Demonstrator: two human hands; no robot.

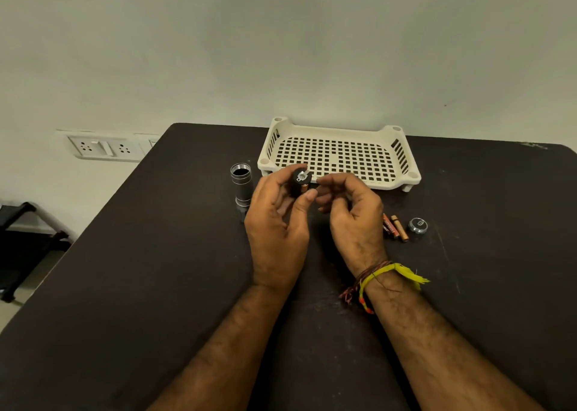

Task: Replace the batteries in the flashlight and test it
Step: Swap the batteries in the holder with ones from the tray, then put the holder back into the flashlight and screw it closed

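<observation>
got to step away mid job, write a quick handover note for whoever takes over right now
Left hand: grips the black battery holder, one copper-ended battery showing in it.
Right hand: fingers curled close to the holder; whether it pinches anything I cannot tell.
Flashlight body: stands open-ended on the table, left of the white tray.
Two loose batteries and the end cap lie right of the hands.
Done: flashlight opened, holder out.
Left: finish the batteries, refit holder and cap, test.

Can't read the labels on the loose batteries [395,227], way too small, and most of the battery holder [300,182] sits buried behind the left hand [278,223].
</observation>
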